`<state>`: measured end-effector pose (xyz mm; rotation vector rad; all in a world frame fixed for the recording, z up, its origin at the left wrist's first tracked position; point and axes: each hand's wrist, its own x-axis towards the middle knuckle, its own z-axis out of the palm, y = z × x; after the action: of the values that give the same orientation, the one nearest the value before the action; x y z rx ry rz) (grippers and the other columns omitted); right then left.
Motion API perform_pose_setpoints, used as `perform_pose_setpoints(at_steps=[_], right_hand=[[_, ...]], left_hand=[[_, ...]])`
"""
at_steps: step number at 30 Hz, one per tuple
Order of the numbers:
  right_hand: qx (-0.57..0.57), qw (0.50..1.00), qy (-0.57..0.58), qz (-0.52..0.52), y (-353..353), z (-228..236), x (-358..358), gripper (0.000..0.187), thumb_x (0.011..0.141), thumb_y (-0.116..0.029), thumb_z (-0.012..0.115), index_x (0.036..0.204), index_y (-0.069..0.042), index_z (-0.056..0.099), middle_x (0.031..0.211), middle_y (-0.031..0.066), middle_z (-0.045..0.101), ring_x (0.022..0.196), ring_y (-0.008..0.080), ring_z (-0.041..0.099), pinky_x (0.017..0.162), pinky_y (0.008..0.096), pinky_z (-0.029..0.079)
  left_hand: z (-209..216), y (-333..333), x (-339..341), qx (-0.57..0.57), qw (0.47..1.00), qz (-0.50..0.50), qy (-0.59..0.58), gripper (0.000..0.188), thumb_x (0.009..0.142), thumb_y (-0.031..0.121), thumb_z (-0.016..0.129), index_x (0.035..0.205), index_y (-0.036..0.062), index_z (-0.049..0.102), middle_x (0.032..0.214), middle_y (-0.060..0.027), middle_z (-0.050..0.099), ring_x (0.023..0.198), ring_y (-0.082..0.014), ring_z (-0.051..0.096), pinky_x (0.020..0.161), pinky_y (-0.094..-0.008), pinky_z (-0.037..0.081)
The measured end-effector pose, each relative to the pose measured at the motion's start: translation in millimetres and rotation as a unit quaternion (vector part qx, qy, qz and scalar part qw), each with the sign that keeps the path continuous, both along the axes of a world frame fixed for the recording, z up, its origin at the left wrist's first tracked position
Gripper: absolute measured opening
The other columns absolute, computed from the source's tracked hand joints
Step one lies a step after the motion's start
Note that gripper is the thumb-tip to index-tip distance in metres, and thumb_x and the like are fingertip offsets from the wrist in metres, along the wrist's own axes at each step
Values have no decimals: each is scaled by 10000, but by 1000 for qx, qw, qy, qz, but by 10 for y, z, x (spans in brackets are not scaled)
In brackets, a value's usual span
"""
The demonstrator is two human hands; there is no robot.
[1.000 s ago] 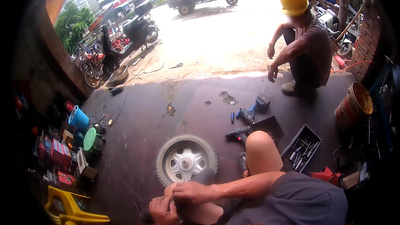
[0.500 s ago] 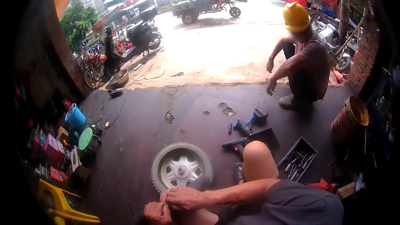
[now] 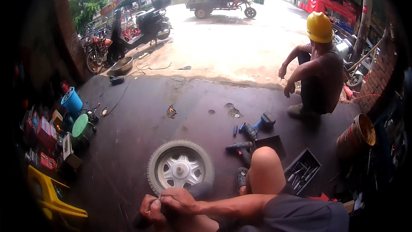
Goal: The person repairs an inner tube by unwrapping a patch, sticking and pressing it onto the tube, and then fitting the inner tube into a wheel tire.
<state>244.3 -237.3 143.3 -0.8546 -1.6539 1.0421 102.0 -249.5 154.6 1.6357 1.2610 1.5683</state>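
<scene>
My right hand [image 3: 179, 200] reaches in from the right, its fingers curled and closed. Against it, on its left, sits my left hand [image 3: 152, 209], thumb and fingers pinched together. The fingertips of both meet at one spot; whatever they hold there is too small or hidden to make out. Just beyond the hands lies a small wheel [image 3: 192, 172] with a black tyre and silver spoked rim, flat on the dark floor. My bare knee [image 3: 267, 167] is bent up to the right of it.
Cordless power tools [image 3: 257, 126] and a tray of sockets [image 3: 304, 172] lie to the right. A person in a yellow helmet [image 3: 319, 28] squats beyond them. At left stand a yellow plastic stool [image 3: 56, 197], a green round stool [image 3: 80, 125] and a blue bucket [image 3: 72, 101].
The view has shifted a little. My hands stay together, slightly farther left and higher in the picture, fingers still closed. The wheel and tools lie as before.
</scene>
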Motion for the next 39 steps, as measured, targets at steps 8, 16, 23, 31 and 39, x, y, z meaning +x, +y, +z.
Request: perform_pose_setpoints(at_steps=[8,16,23,31,39], right_hand=[[31,996,62,61,259,-194,-103,245,892,-193,493,873,26,602,800,155,578,794,270,577,747,345,449],[150,974,-162,51,-26,185,379,188,871,-208,569,975,-52,558,917,124,556,878,328,555,751,422,443],[286,942,-174,-32,-411,185,472,149,852,-152,590,957,-55,548,899,94,517,861,287,542,735,371,444],[171,982,-80,-2,-389,-42,872,129,868,-189,595,875,-66,560,828,89,540,813,295,551,720,391,430],[237,937,-99,-237,503,-446,1048,488,893,-385,639,1198,-13,555,1112,219,586,1064,352,546,928,402,430]], left_hand=[[-187,224,-78,12,994,-39,-105,181,699,177,538,627,11,541,569,-74,483,520,-161,438,512,-314,346],[127,-67,-135,148,957,-74,239,179,728,178,627,830,33,609,730,-128,585,642,-313,548,627,-415,422],[366,-420,-47,147,919,-92,355,177,771,152,618,891,22,603,794,-144,589,712,-337,554,677,-437,427],[76,-555,545,133,938,-56,315,78,798,84,581,785,7,581,709,-148,547,640,-341,522,591,-434,397],[37,634,247,199,901,-92,374,35,856,13,586,832,-11,578,693,-133,510,623,-290,526,594,-370,416]])
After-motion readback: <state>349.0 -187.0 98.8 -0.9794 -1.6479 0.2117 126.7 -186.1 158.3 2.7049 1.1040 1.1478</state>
